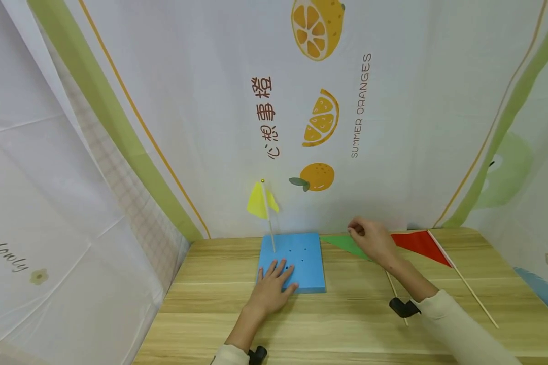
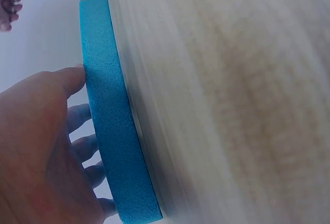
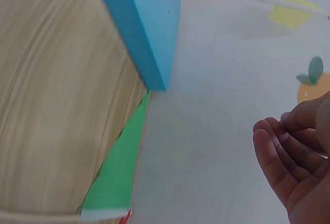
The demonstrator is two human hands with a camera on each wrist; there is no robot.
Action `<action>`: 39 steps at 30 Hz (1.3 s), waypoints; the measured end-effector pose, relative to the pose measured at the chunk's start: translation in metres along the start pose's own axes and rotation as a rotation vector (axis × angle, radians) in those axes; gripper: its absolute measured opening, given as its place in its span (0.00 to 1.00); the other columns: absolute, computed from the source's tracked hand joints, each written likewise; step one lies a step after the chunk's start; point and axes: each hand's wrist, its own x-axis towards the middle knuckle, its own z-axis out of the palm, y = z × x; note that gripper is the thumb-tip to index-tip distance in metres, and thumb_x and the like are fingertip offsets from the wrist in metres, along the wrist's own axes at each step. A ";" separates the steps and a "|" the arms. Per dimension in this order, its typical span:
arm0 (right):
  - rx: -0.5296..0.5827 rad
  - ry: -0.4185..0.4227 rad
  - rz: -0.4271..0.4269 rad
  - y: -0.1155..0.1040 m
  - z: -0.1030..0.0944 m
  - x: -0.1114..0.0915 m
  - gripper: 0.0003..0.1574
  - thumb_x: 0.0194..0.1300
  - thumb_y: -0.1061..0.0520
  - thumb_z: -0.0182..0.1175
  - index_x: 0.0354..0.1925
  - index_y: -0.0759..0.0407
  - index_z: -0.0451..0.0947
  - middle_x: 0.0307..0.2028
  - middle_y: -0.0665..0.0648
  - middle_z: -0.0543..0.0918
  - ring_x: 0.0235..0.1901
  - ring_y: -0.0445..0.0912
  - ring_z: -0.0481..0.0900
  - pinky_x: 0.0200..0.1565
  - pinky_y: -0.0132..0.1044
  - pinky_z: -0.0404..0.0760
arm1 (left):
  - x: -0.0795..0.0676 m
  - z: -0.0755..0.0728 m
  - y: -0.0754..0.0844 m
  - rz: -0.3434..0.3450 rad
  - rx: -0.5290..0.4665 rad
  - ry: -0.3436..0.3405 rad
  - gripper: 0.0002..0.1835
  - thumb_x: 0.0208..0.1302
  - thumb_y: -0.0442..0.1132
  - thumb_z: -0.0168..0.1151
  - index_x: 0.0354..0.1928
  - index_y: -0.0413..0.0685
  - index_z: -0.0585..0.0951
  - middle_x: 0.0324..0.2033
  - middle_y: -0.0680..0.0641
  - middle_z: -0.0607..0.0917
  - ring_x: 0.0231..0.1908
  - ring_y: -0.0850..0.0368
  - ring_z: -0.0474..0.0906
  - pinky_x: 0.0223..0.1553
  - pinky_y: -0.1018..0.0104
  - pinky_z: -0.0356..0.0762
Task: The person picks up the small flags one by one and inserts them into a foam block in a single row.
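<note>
A blue foam block [image 1: 309,271] with several small holes in its top lies flat on the table. My left hand [image 1: 269,294] rests on its near left part with fingers spread; the left wrist view shows the thumb [image 2: 75,79] along the block's upper edge. A yellow flag [image 1: 257,204] stands in the block at its far left, its stick tilted slightly. My right hand [image 1: 373,241] hovers above a green flag [image 1: 344,244] to the right of the block. Its fingers [image 3: 273,154] are loosely bent, with nothing held in them. The hand and forearm partly cover the green flag and its stick.
A red flag [image 1: 420,246] lies on the wooden table [image 1: 201,309] at the right, its stick pointing toward the near right. Behind the table hangs a white curtain [image 1: 210,126] with printed oranges.
</note>
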 end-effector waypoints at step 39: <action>-0.024 -0.209 0.224 0.087 -0.026 -0.081 0.05 0.72 0.61 0.67 0.41 0.65 0.84 0.30 0.55 0.86 0.21 0.40 0.77 0.23 0.32 0.76 | -0.001 -0.003 0.001 0.007 -0.017 -0.002 0.34 0.82 0.59 0.55 0.81 0.52 0.69 0.83 0.41 0.63 0.83 0.34 0.55 0.79 0.25 0.50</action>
